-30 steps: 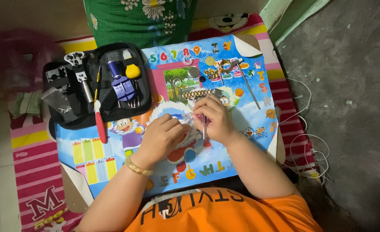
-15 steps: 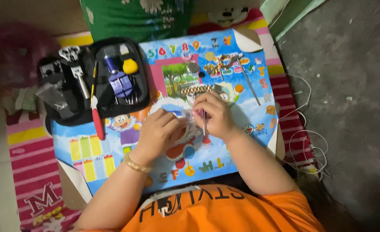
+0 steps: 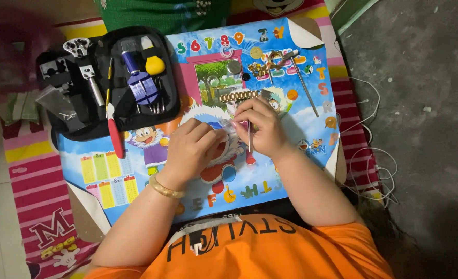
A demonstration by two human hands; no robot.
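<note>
Glossy cartoon mat (image 3: 136,181), hands (image 3: 195,147) pinching maybe tweezers (image 3: 249,135)

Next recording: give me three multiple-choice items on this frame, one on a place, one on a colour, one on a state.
1. Where does the open black tool case lie?
A. left of the hands
B. right of the hands
C. on the lap

2. What colour is the bangle on the left wrist?
A. gold
B. green
C. black

3. What is the right hand doing?
A. lying flat and empty
B. gripping a thin tool
C. raised off the mat

Key: 1 A, it sits at the mat's left; 2 A, it shines gold; 3 B, the fingers pinch the tool.
</note>
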